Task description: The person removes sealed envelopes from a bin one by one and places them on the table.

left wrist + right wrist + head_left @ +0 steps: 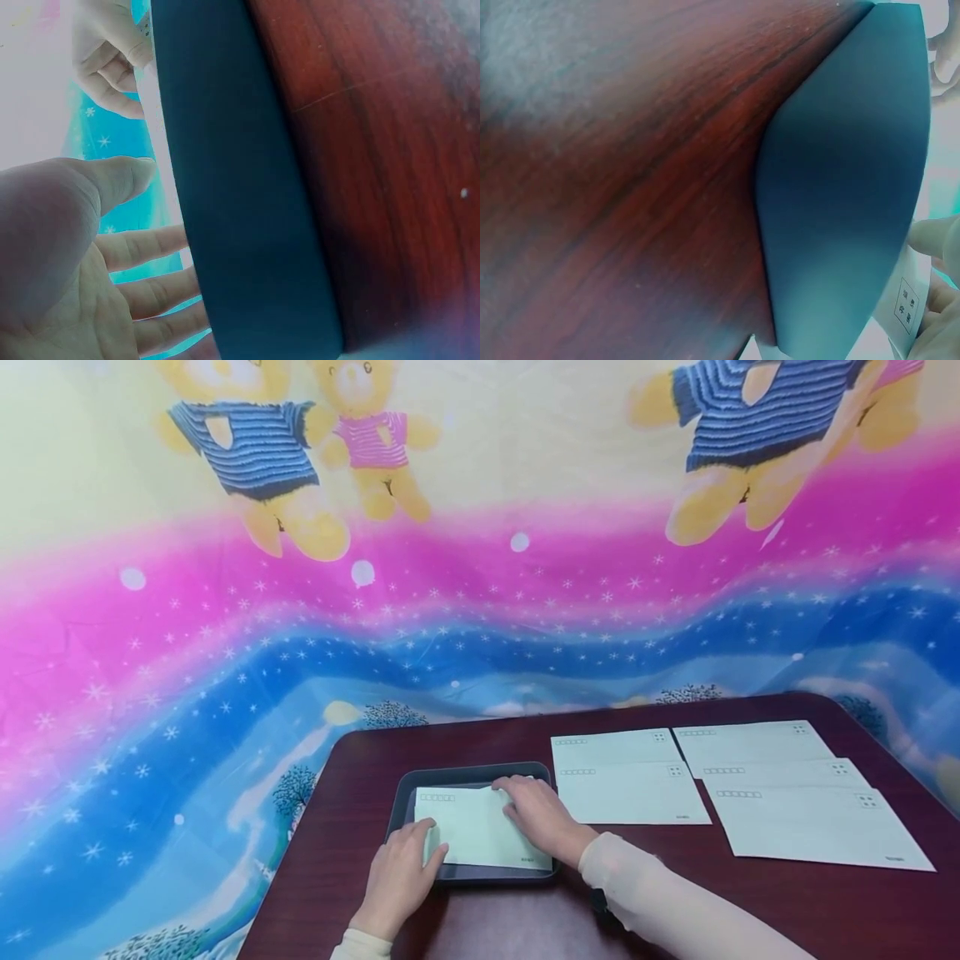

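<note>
A pale envelope (468, 835) with a row of small boxes at its upper left lies in a dark grey tray (401, 806). My right hand (543, 818) holds this envelope near its upper right corner, covering that corner in the head view. In the right wrist view, the envelope's printed stamp corner (905, 306) shows by the right hand's fingers (936, 236). At the envelope's left edge rests my left hand (401, 864), thumb spread from the fingers. The left wrist view shows these fingers (146, 247) nearly straight behind the tray's wall (240, 187).
Several similar envelopes lie right of the tray in two overlapping groups, a nearer-left group (630, 797) and a right group (825, 831). All sit on a dark reddish wooden table (495, 918) with rounded corners. A patterned cloth (465, 568) with bears hangs behind it.
</note>
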Demonstrator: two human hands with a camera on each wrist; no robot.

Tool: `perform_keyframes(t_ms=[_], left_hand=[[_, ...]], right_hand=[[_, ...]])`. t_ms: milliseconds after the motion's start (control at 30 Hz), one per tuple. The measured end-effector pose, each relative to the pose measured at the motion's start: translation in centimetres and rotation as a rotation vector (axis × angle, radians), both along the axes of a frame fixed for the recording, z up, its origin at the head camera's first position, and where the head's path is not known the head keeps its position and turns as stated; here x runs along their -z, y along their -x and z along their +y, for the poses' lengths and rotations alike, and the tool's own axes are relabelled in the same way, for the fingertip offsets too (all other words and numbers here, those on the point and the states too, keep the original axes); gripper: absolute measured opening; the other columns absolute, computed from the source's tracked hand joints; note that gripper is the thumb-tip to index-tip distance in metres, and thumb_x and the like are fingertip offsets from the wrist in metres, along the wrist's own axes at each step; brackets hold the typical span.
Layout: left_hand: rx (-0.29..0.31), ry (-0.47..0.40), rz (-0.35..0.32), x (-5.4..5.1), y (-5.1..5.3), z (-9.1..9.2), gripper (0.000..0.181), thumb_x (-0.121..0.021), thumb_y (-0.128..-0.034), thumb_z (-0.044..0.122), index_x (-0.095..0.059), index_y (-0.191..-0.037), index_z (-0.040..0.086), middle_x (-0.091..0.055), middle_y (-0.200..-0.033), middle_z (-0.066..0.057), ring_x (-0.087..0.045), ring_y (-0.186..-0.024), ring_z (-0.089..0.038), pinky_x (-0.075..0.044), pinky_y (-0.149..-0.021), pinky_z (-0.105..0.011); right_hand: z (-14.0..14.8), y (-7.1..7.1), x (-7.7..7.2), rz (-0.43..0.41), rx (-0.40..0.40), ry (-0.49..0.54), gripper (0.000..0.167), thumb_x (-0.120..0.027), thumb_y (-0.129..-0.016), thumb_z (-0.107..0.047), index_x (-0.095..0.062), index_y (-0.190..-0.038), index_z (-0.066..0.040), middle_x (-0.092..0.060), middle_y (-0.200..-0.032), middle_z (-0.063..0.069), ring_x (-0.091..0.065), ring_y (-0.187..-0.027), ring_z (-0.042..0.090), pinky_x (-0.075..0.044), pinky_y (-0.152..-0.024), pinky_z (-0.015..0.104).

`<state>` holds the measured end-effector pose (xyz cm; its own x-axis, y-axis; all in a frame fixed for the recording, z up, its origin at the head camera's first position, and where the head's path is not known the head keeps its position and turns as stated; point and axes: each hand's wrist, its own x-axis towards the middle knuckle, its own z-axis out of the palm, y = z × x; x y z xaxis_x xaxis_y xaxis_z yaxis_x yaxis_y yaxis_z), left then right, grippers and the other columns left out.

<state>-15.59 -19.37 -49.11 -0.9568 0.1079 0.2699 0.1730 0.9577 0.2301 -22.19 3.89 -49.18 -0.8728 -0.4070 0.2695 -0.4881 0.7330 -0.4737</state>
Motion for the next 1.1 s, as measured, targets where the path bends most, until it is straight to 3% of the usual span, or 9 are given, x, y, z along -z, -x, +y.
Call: perform_keyframes(t_ms=[433,833,1100], left_hand=[[0.011,-0.025,0.013,-1.3,-0.1,-0.1,0.039,-0.074,-0.0916,0.032,-0.069,-0.123,0.008,-0.073,-0.118,-0.012,-0.069,-0.106,-0.033,-0.057,-0.079,-0.05],[0.004,-0.028,0.01,-2.2,-0.5,0.1,0.04,-0.073,-0.0926,0.032,-0.068,-0.125,0.009,-0.072,-0.121,-0.012,-0.068,-0.109,-0.033,-0.056,-0.082,-0.051],[0.003,-0.037,0.014,-2.6,-0.5,0.1,0.04,-0.073,-0.0929,0.032,-0.067,-0.126,0.009,-0.072,-0.121,-0.012,-0.068,-0.11,-0.033,-0.055,-0.083,-0.052]], right_hand=[[0.3,0.2,-1.8,0.023,0.029,0.098,0.028,-0.067,-0.095,-0.007,-0.068,-0.124,-0.011,-0.073,-0.115,0.007,-0.07,-0.106,0.026,-0.052,-0.098,0.051],[0.8,0.0,-3.0,0.0,0.018,0.13,0.031,-0.067,-0.097,-0.01,-0.066,-0.128,-0.014,-0.071,-0.116,0.003,-0.069,-0.107,0.021,-0.056,-0.092,0.042],[1.2,-0.1,-4.1,0.015,0.023,0.164,0.032,-0.069,-0.095,-0.01,-0.067,-0.127,-0.014,-0.072,-0.116,0.004,-0.069,-0.108,0.022,-0.056,-0.091,0.042]])
